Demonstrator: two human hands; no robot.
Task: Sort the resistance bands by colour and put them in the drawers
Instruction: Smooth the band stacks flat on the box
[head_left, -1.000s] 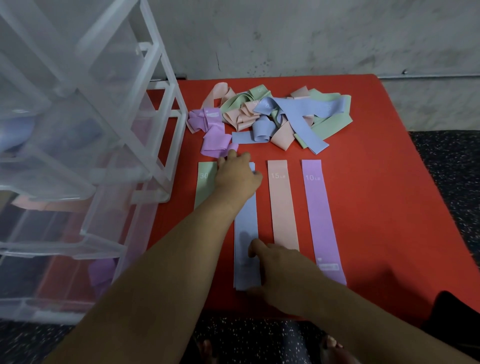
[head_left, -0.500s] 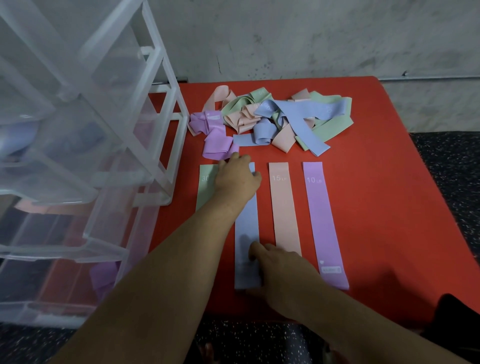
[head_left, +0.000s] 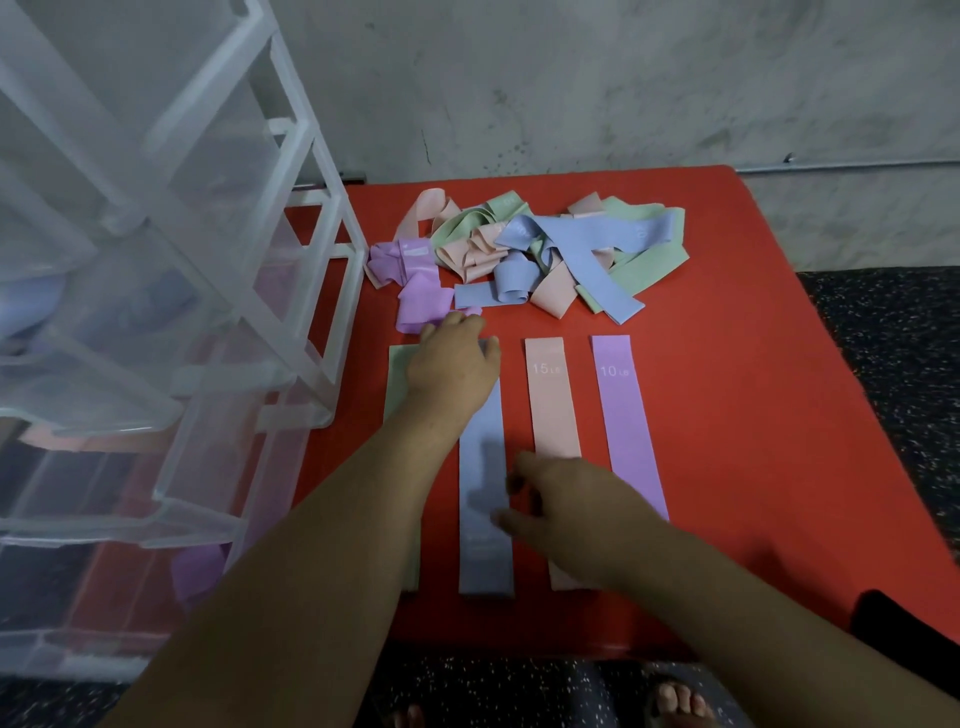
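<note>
On the red surface (head_left: 727, 415) four sorted bands lie flat; the far pile (head_left: 524, 254) remains. Left hand (head_left: 452, 364) presses the blue band (head_left: 483, 519) flat, right hand (head_left: 576, 514) hovers with fingers loosely open.

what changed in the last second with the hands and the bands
Very little. The right hand lifted its fingers slightly off the low end of the blue band. The left hand stayed pressed on that band's top end. The four flat bands and the pile lie as before.

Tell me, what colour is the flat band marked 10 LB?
Purple; the 10 LB band shows best in the head view.
</note>
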